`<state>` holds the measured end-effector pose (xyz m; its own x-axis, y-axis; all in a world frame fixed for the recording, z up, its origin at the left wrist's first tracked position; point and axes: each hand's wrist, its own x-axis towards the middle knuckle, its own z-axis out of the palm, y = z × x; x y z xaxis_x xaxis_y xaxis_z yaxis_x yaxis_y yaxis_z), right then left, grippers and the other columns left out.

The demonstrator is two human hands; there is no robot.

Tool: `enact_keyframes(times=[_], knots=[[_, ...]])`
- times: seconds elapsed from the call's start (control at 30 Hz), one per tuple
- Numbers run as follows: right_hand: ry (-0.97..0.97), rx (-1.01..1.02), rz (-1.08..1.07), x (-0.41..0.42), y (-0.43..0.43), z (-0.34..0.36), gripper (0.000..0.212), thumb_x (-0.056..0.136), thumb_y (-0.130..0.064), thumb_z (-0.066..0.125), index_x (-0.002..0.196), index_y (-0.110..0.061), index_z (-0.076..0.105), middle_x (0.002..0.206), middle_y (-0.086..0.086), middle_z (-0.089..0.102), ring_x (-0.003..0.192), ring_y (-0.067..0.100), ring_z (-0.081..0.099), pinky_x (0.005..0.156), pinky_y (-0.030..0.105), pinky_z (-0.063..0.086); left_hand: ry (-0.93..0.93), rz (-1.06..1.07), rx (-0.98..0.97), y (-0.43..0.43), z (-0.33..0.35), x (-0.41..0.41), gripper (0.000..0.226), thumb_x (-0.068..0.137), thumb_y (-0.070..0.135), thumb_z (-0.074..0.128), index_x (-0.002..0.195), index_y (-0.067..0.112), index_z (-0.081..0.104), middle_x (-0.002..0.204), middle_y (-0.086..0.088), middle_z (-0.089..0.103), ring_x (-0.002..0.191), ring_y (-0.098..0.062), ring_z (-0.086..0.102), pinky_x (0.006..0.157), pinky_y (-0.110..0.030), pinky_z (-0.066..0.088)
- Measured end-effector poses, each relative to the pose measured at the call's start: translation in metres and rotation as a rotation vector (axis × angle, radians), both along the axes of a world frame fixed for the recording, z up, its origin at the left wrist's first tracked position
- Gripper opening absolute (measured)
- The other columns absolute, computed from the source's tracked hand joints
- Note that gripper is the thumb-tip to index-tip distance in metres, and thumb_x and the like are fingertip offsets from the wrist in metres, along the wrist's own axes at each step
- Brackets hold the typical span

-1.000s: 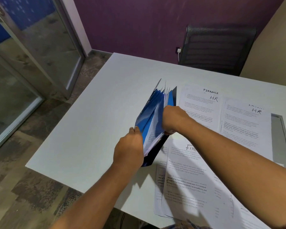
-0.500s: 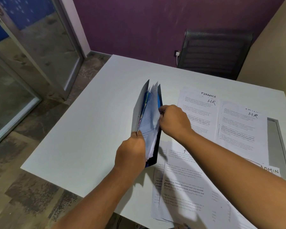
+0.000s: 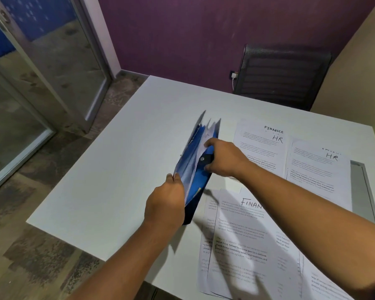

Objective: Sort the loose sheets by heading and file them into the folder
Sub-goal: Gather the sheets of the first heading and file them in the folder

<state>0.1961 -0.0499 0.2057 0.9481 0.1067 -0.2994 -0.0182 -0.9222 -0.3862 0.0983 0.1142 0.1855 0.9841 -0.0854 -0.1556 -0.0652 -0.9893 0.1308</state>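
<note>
Blue folder stands on edge mid-table, pockets fanned open up top. Left hand has its grip pinching the near corner; right hand grips the far-side cover by the snap. Finance sheets sit just right of it, HR sheets beyond. Plain table runs left to its edge.

Moderate indoor light, brightest on the pale tabletop. Hard-edged shadows of the right forearm and the folder fall toward the viewer across the near sheets, so the source lies high and beyond. The folder's leaves are motion-blurred; fine print is soft. The glass door carries dull reflections. Wide-angle distortion tilts lines at the edges.
</note>
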Motion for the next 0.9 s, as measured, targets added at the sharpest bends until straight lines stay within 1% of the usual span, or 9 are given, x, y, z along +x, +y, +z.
enact_keyframes(times=[0.07, 0.2, 0.33, 0.5, 0.63, 0.7, 0.8, 0.87, 0.9], knots=[[-0.084, 0.059, -0.08, -0.002, -0.002, -0.001, 0.064, 0.08, -0.016, 0.073, 0.138, -0.017, 0.047, 0.11, 0.011, 0.064, 0.094, 0.031, 0.064, 0.076, 0.037, 0.056, 0.05, 0.017, 0.006, 0.002, 0.0, 0.005, 0.073, 0.09, 0.003, 0.059, 0.152, 0.007, 0.023, 0.139, -0.008, 0.05, 0.113, -0.025, 0.061, 0.092, -0.03, 0.049], [-0.33, 0.271, -0.277, -0.002, -0.01, -0.004, 0.02, 0.09, -0.014, 0.061, 0.107, -0.014, 0.073, 0.096, 0.005, 0.074, 0.086, 0.024, 0.069, 0.078, 0.033, 0.058, 0.105, 0.089, 0.017, 0.013, 0.006, 0.011, 0.081, 0.088, 0.006, 0.067, 0.154, 0.01, 0.019, 0.136, -0.008, 0.054, 0.115, -0.026, 0.06, 0.093, -0.032, 0.05], [-0.398, 0.471, -0.33, -0.006, -0.009, -0.005, 0.022, 0.097, -0.009, 0.059, 0.111, -0.009, 0.075, 0.096, 0.003, 0.075, 0.084, 0.017, 0.071, 0.082, 0.024, 0.055, 0.075, 0.141, 0.033, 0.023, 0.013, 0.015, 0.081, 0.089, 0.007, 0.064, 0.155, 0.014, 0.016, 0.134, -0.008, 0.055, 0.116, -0.027, 0.059, 0.094, -0.032, 0.049], [-0.415, 0.563, -0.371, -0.011, -0.005, -0.009, 0.021, 0.096, -0.005, 0.059, 0.105, -0.009, 0.077, 0.082, -0.005, 0.069, 0.075, 0.011, 0.068, 0.084, 0.033, 0.059, 0.064, 0.149, 0.007, 0.034, 0.015, 0.02, 0.06, 0.088, 0.018, 0.07, 0.14, 0.014, 0.039, 0.109, -0.005, 0.065, 0.095, -0.022, 0.066, 0.078, -0.028, 0.052], [-0.357, 0.662, -0.417, -0.01, -0.002, -0.01, 0.019, 0.096, -0.006, 0.06, 0.102, -0.01, 0.078, 0.079, -0.003, 0.07, 0.078, 0.019, 0.072, 0.082, 0.04, 0.062, 0.123, 0.144, 0.059, 0.026, 0.016, 0.019, 0.057, 0.084, 0.016, 0.072, 0.133, 0.014, 0.044, 0.096, 0.001, 0.06, 0.096, -0.023, 0.066, 0.079, -0.029, 0.052], [-0.338, 0.713, -0.446, -0.009, 0.0, -0.012, 0.018, 0.096, -0.007, 0.06, 0.102, -0.012, 0.077, 0.08, -0.005, 0.071, 0.076, 0.016, 0.072, 0.081, 0.037, 0.062, 0.128, 0.098, 0.074, 0.022, 0.015, 0.016, 0.069, 0.083, 0.009, 0.069, 0.143, 0.019, 0.036, 0.108, 0.0, 0.057, 0.104, -0.025, 0.064, 0.082, -0.032, 0.052], [-0.266, 0.847, -0.502, -0.012, 0.002, -0.016, 0.017, 0.096, -0.008, 0.061, 0.097, -0.019, 0.074, 0.086, -0.002, 0.072, 0.072, 0.009, 0.07, 0.079, 0.033, 0.062, 0.163, 0.012, 0.087, 0.017, 0.014, 0.012, 0.092, 0.083, 0.002, 0.062, 0.155, 0.032, 0.013, 0.152, -0.002, 0.037, 0.115, -0.028, 0.059, 0.085, -0.034, 0.052], [-0.217, 0.94, -0.553, -0.014, 0.001, -0.02, 0.015, 0.096, -0.009, 0.061, 0.097, -0.019, 0.073, 0.098, 0.007, 0.073, 0.077, 0.011, 0.07, 0.076, 0.029, 0.062, 0.154, -0.017, 0.107, 0.014, 0.015, 0.009, 0.103, 0.084, 0.002, 0.06, 0.155, 0.035, -0.006, 0.157, -0.005, 0.029, 0.112, -0.03, 0.061, 0.082, -0.036, 0.053], [-0.189, 0.971, -0.574, -0.016, 0.0, -0.024, 0.013, 0.096, -0.01, 0.062, 0.098, -0.017, 0.073, 0.103, 0.01, 0.072, 0.08, 0.013, 0.07, 0.074, 0.027, 0.062, 0.147, -0.012, 0.108, 0.013, 0.011, 0.009, 0.106, 0.085, 0.005, 0.061, 0.154, 0.034, -0.015, 0.151, -0.007, 0.038, 0.104, -0.029, 0.063, 0.079, -0.036, 0.053]])
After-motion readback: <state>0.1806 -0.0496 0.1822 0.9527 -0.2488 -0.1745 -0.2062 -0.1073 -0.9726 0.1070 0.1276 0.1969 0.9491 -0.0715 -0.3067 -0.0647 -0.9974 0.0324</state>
